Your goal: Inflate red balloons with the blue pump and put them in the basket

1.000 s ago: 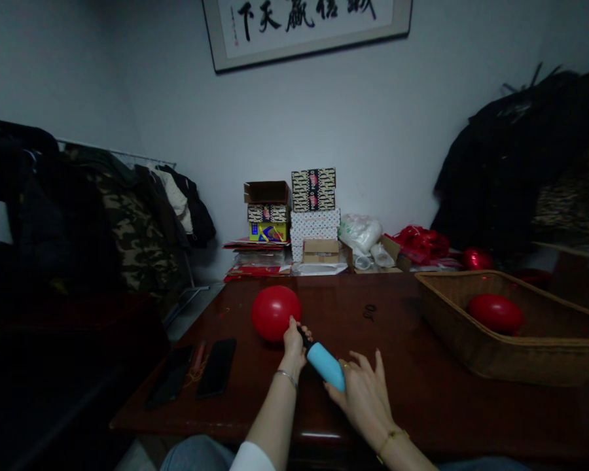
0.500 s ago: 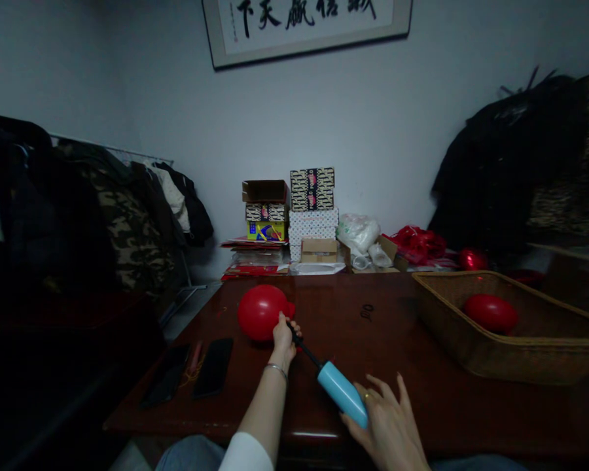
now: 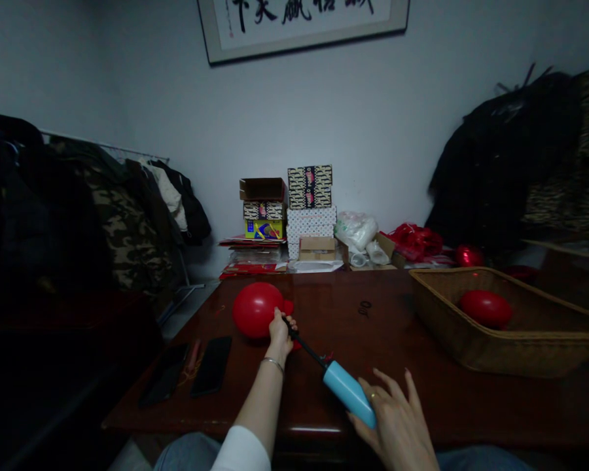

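Note:
A round, inflated red balloon (image 3: 258, 310) is just beyond my left hand (image 3: 279, 332), over the dark red table. That hand is closed at the balloon's neck and the black nozzle end of a hand pump; its fingers hide the exact join. From there a black rod runs down to the pump's light blue barrel (image 3: 349, 392). My right hand (image 3: 397, 418) grips the barrel's near end with thumb and palm, several fingers stretched out. Some red material shows on the table behind my left hand, partly hidden.
At the right stands a wicker basket (image 3: 471, 356) with another red balloon (image 3: 485, 309) inside. Two dark phones (image 3: 212, 366) lie at the left of the table (image 3: 387, 340). Small black loops (image 3: 364, 307) rest near the middle. Stacked boxes (image 3: 310, 226) and plastic bags (image 3: 357, 230) line the back.
The blue barrel and my right hand have moved slightly right, away from my left hand, and more black rod shows. The whole view has shifted a little.

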Motion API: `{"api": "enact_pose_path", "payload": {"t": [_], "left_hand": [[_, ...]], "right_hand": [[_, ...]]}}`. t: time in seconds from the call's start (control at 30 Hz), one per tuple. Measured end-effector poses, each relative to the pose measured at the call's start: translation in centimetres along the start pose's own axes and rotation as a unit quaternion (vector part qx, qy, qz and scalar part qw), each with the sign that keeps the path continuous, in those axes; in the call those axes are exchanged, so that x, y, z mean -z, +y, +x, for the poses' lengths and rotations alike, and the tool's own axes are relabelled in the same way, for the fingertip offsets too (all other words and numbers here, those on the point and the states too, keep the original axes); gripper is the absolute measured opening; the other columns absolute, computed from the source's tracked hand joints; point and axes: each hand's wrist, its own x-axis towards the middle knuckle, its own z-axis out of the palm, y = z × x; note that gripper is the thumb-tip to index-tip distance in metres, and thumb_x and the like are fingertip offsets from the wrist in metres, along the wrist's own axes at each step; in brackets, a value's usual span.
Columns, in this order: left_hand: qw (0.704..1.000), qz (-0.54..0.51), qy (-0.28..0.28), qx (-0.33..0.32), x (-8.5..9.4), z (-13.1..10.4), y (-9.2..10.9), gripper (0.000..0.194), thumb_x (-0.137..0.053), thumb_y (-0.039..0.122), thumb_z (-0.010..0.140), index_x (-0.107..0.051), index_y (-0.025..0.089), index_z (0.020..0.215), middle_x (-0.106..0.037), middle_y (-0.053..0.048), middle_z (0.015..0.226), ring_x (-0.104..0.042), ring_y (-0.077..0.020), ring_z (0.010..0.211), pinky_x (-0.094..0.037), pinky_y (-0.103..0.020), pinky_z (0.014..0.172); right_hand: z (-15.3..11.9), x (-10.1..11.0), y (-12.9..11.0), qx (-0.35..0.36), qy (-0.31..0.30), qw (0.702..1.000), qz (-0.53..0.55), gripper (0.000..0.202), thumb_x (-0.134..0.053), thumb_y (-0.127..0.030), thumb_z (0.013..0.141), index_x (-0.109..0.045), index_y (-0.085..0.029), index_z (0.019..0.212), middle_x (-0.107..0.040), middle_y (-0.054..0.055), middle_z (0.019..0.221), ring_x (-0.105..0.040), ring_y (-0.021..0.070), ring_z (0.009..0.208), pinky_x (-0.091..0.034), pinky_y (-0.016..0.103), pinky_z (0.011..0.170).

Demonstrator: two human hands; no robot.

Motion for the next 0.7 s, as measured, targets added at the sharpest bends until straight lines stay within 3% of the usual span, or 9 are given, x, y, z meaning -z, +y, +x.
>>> {"api": "enact_pose_path", "payload": {"t": [0.13, 0.37, 0.53, 0.7], "left_hand": [[1.0, 0.001, 0.0, 0.002, 0.0, -0.7, -1.0, 0.037, -0.048, 0.051, 0.085, -0.039, 0.019, 0.068, -0.039, 0.006, 0.048, -0.037, -0.0056, 0.036, -0.028, -0.016, 0.036], [1.0, 0.009, -0.003, 0.019, -0.4, -1.6, -2.1, 0.036, -0.051, 0.05, 0.083, -0.04, 0.019, 0.069, -0.04, 0.006, 0.047, -0.039, -0.0072, 0.036, -0.031, -0.018, 0.037], [1.0, 0.017, 0.001, 0.013, -0.9, -1.9, -1.7, 0.035, -0.05, 0.049, 0.085, -0.04, 0.019, 0.069, -0.04, 0.006, 0.047, -0.038, -0.0068, 0.036, -0.03, -0.018, 0.037], [1.0, 0.015, -0.003, 0.01, -1.0, -1.6, -1.6, 0.039, -0.051, 0.053, 0.082, -0.04, 0.019, 0.069, -0.039, 0.006, 0.047, -0.038, -0.0066, 0.036, -0.028, -0.017, 0.036]], "right_hand": [[2.4, 0.4, -2.0, -0.04, -0.019, 0.999, 0.006, 0.04, -0.061, -0.04, 0.073, -0.063, -0.021, 0.108, -0.069, 0.004, 0.102, -0.049, 0.0288, 0.116, -0.001, 0.055, 0.11], [5.6, -0.6, -4.2, -0.039, -0.015, 0.999, -0.028, 0.041, -0.058, -0.035, 0.077, -0.06, -0.015, 0.113, -0.068, 0.008, 0.104, -0.046, 0.0292, 0.118, 0.001, 0.056, 0.11], [5.8, -1.1, -4.3, -0.034, -0.01, 0.998, -0.041, 0.045, -0.056, -0.04, 0.077, -0.059, -0.015, 0.115, -0.06, 0.012, 0.121, -0.042, 0.0307, 0.122, 0.0, 0.057, 0.109], [4.9, -0.7, -3.6, -0.038, -0.016, 0.998, -0.041, 0.045, -0.057, -0.043, 0.076, -0.061, -0.017, 0.113, -0.057, 0.011, 0.125, -0.04, 0.0308, 0.125, 0.001, 0.057, 0.109]]}}
